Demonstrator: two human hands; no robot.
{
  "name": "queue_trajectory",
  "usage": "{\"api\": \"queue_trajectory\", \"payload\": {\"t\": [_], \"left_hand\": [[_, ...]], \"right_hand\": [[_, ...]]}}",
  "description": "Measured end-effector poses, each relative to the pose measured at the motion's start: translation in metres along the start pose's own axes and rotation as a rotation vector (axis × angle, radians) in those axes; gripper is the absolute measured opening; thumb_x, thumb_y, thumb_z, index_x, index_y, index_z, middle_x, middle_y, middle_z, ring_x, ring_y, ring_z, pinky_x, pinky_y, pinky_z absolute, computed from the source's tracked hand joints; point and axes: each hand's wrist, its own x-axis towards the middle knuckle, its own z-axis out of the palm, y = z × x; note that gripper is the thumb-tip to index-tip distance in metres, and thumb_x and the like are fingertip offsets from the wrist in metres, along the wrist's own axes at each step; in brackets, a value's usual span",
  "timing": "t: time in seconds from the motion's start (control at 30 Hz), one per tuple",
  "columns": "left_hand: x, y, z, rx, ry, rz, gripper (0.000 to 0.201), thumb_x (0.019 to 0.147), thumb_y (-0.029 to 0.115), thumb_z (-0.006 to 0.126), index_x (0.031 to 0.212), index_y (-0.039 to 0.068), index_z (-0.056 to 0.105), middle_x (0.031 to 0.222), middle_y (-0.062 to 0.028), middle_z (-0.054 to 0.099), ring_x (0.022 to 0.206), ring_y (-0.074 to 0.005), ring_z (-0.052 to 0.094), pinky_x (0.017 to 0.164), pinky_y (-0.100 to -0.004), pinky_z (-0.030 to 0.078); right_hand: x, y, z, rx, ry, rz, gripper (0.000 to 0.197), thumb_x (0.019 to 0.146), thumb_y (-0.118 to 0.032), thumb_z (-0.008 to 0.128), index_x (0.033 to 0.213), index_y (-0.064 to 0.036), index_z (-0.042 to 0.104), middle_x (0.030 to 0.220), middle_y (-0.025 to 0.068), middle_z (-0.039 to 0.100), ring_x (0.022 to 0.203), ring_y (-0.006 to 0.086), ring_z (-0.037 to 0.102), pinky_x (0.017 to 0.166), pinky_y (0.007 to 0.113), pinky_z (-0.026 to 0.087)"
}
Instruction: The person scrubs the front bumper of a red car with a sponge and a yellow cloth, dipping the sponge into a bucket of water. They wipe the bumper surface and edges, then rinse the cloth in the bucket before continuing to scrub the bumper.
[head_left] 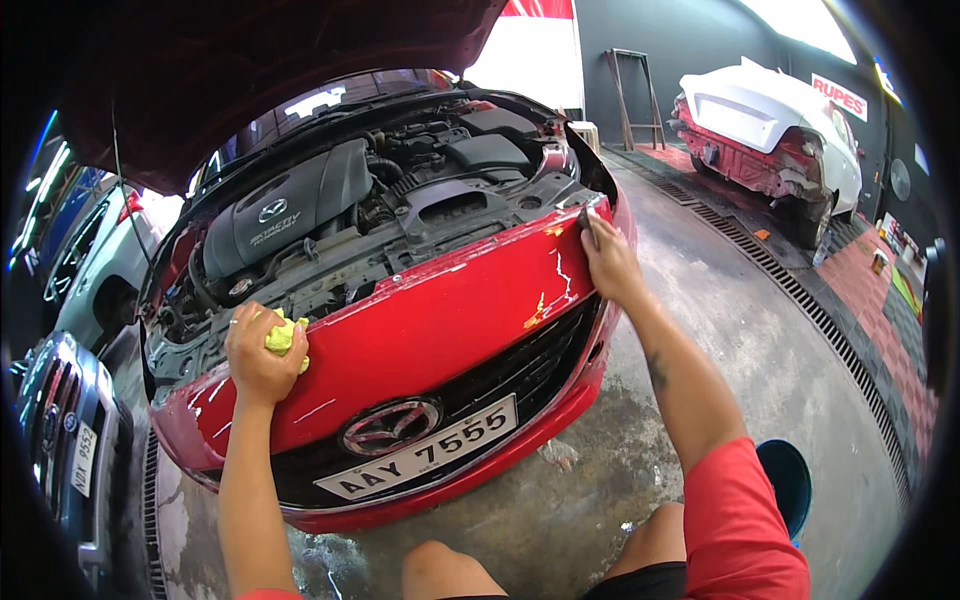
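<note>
A red car's front bumper (440, 325) spans the middle, its paint scratched and chipped, with white and yellow patches toward the right end. At the bumper's left upper edge, my left hand (262, 358) is closed around a crumpled yellow-green cloth (283, 334). My right hand (612, 262) reaches the upper right corner and presses a small dark flat piece (588, 222) against it; its exact kind is hidden by my fingers. Under the raised hood (270, 60), the engine bay shows a black engine cover (300, 200). A licence plate (420, 450) sits below the badge.
A dark teal bucket (785, 485) stands on the floor by my right arm. Beyond it runs a long floor drain grate (800, 300). A partly stripped white car (740, 110) is at the back right. Two other vehicles, one pale (110, 260), one dark (62, 440), stand at left.
</note>
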Motion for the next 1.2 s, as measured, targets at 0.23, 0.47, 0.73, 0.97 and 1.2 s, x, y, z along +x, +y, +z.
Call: {"api": "queue_trajectory", "payload": {"t": [0.23, 0.47, 0.73, 0.97, 1.2], "left_hand": [[-0.016, -0.013, -0.007, 0.025, -0.005, -0.075, 0.023, 0.079, 0.014, 0.082, 0.080, 0.004, 0.062, 0.087, -0.0171, 0.062, 0.086, -0.0398, 0.061, 0.077, -0.0494, 0.049], [-0.005, -0.001, 0.005, 0.033, -0.017, -0.062, 0.025, 0.080, 0.017, 0.081, 0.081, 0.004, 0.060, 0.087, -0.0174, 0.060, 0.085, -0.0404, 0.060, 0.076, -0.0502, 0.048], [-0.010, -0.012, -0.006, 0.057, -0.051, -0.075, 0.025, 0.080, 0.017, 0.081, 0.082, 0.003, 0.061, 0.088, -0.0177, 0.061, 0.087, -0.0407, 0.060, 0.078, -0.0504, 0.049], [-0.009, -0.006, 0.010, 0.029, -0.033, -0.096, 0.024, 0.080, 0.015, 0.082, 0.083, 0.003, 0.061, 0.090, -0.0193, 0.061, 0.089, -0.0409, 0.062, 0.080, -0.0497, 0.050], [-0.007, -0.012, -0.010, 0.075, -0.050, -0.038, 0.024, 0.079, 0.015, 0.082, 0.084, 0.004, 0.062, 0.090, -0.0195, 0.062, 0.089, -0.0418, 0.061, 0.080, -0.0507, 0.050]], "right_hand": [[-0.076, -0.137, 0.042, 0.060, -0.282, -0.471, 0.054, 0.103, -0.018, 0.060, 0.155, -0.0034, 0.055, 0.163, 0.0263, 0.049, 0.157, 0.0388, 0.043, 0.132, 0.053, 0.027], [0.018, 0.058, 0.003, -0.076, -0.112, 0.096, 0.043, 0.109, -0.022, 0.055, 0.148, -0.0030, 0.062, 0.155, 0.0210, 0.059, 0.148, 0.0387, 0.052, 0.127, 0.053, 0.035], [-0.087, 0.012, 0.017, -0.168, -0.034, -0.098, 0.046, 0.108, -0.018, 0.060, 0.153, -0.0069, 0.059, 0.161, 0.0184, 0.056, 0.152, 0.0367, 0.050, 0.126, 0.054, 0.034], [0.002, 0.042, 0.005, -0.137, -0.054, -0.044, 0.043, 0.113, -0.024, 0.053, 0.152, -0.0068, 0.058, 0.159, 0.0189, 0.057, 0.151, 0.0382, 0.049, 0.124, 0.055, 0.036], [-0.086, 0.012, 0.006, -0.163, -0.117, -0.099, 0.046, 0.112, -0.025, 0.052, 0.152, -0.0018, 0.055, 0.160, 0.0225, 0.055, 0.150, 0.0419, 0.049, 0.123, 0.056, 0.038]]}}
